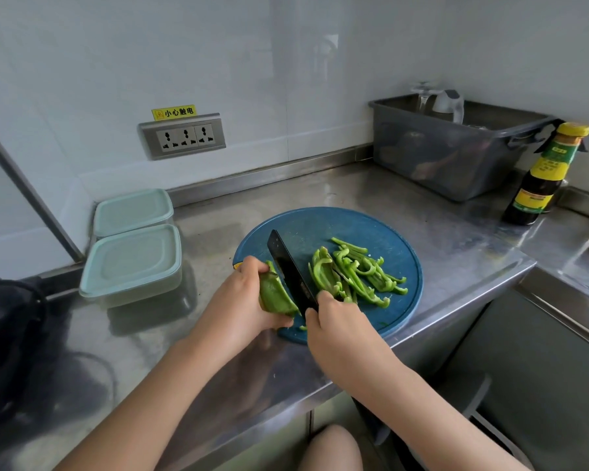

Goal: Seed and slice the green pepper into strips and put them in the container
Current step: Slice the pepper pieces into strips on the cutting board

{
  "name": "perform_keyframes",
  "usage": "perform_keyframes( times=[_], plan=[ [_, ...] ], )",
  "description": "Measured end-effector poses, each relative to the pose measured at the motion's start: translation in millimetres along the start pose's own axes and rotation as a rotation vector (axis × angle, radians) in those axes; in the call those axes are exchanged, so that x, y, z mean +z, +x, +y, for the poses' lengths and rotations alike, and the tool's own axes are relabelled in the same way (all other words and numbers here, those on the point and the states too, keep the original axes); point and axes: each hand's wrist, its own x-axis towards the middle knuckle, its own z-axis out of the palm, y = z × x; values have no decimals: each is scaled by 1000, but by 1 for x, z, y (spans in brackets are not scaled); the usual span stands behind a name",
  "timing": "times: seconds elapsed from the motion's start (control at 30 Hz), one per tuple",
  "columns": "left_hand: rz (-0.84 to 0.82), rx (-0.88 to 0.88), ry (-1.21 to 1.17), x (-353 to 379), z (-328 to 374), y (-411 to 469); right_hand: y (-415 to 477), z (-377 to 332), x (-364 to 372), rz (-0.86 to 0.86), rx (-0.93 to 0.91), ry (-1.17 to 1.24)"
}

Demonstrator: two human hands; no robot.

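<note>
Pepper piece (pixel 276 297): the uncut section lies at the near left edge of the round blue cutting board (pixel 320 226), partly over its rim. Its long axis runs from far left to near right.
Left hand (pixel 249 300): fingers curled over the left side of the pepper piece, pinning it down. The thumb is by its near end.
Right hand (pixel 334 331): wrapped round the handle of the knife (pixel 291 273), just right of the pepper piece.
Deciding relation: the black blade stands just beside the piece's right edge and nearly parallel to its long axis. A cut there would probably take a lengthwise strip. Whether the edge is already in the flesh, I cannot tell.
Risk: the left fingertips at the far end sit close to the blade.
Strips (pixel 357 277): a loose pile on the board to the right of the blade, apart from the uncut piece.
Containers: the near container (pixel 131 263) and far container (pixel 133 210) stand on the steel counter (pixel 422 215), well to the left of the board. Both have their lids on.
Nearer hand: the left hand is closer to the containers; the right is nearer the strips.
Progress: most of the slicing looks done, and no strips are in a container yet.
</note>
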Motion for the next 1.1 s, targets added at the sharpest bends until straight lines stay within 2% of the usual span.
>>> perform_keyframes(
  times=[0.2,0.43,0.9,1.1],
  plan=[
    [-21,-10,11,-11,-9,4,3,0,-7,58,81,98],
    [99,-46,-45,-27,-20,10,-5,10,-2,-191,181,362],
    [-3,25,-183,-2,-10,7,14,41,-40,-129,178,-20],
    [-29,23,-228,0,-6,5,19,36,-55,-108,196,96]
  ],
)
